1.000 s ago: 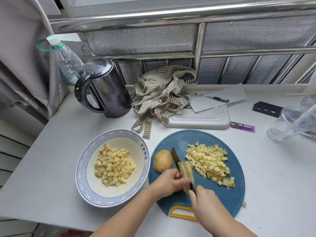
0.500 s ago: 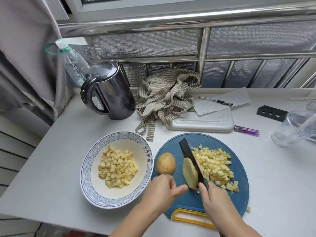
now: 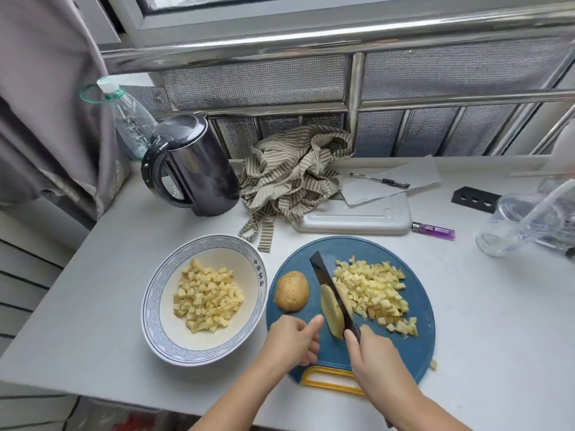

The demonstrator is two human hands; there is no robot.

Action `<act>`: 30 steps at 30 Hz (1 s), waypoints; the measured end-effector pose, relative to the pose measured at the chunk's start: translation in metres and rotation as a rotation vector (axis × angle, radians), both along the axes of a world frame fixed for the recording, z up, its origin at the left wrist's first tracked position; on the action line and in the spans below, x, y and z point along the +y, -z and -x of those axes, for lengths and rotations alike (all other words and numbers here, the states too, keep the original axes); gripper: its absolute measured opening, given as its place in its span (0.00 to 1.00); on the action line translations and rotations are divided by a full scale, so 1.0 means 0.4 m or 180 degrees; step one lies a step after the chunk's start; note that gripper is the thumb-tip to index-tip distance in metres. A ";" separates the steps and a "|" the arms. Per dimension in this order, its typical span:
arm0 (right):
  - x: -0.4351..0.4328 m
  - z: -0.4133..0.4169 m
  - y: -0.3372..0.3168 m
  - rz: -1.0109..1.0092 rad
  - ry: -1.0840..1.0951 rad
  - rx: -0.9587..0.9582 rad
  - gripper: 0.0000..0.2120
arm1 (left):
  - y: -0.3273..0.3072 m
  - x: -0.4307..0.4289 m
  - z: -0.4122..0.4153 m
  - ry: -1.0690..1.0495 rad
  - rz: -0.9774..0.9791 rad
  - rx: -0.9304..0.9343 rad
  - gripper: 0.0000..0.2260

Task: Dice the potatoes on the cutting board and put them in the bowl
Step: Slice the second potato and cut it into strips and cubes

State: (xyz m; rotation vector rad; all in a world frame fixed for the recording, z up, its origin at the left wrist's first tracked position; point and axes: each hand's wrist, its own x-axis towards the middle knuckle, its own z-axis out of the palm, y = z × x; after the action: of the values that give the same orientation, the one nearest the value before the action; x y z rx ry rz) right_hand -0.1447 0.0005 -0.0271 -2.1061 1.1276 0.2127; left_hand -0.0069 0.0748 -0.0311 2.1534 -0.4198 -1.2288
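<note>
Head: white counter (image 3: 485,306), steel railing (image 3: 311,42)

White table (image 3: 93,306) by the window, pretty crowded

Up front a patterned bowl (image 3: 151,306) sits just left of a round blue cutting board (image 3: 404,353), with one stray potato cube (image 3: 433,364) off the board's right edge. Behind: a dark kettle (image 3: 199,169) and a plastic bottle (image 3: 130,119) at the back left, a crumpled striped cloth (image 3: 292,178), a white tray (image 3: 354,219) with paper (image 3: 413,178) partly on it, then a purple lighter (image 3: 433,230), a black block (image 3: 474,199) and a clear cup (image 3: 510,225) out right.
</note>
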 end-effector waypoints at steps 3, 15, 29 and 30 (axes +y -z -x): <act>0.025 0.003 0.007 -0.0098 -0.0143 0.0028 0.13 | 0.004 -0.010 0.005 0.0139 0.0197 0.0176 0.21; 0.073 0.020 0.035 -0.0051 -0.0243 0.0095 0.11 | 0.040 0.013 0.035 0.0993 0.0519 -0.0290 0.18; 0.093 -0.002 0.001 -0.0078 -0.0271 0.0297 0.09 | 0.074 0.033 0.028 0.1029 0.0646 -0.0279 0.21; 0.093 -0.005 0.001 -0.0092 -0.0268 0.0314 0.09 | 0.075 0.032 0.029 0.1034 0.0663 -0.0290 0.21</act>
State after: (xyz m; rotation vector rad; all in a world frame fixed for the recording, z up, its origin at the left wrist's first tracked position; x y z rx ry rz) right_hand -0.1427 0.0378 -0.0274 -2.1394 1.0866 0.3741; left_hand -0.0183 0.0876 -0.0613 2.0187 -0.9250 -1.1978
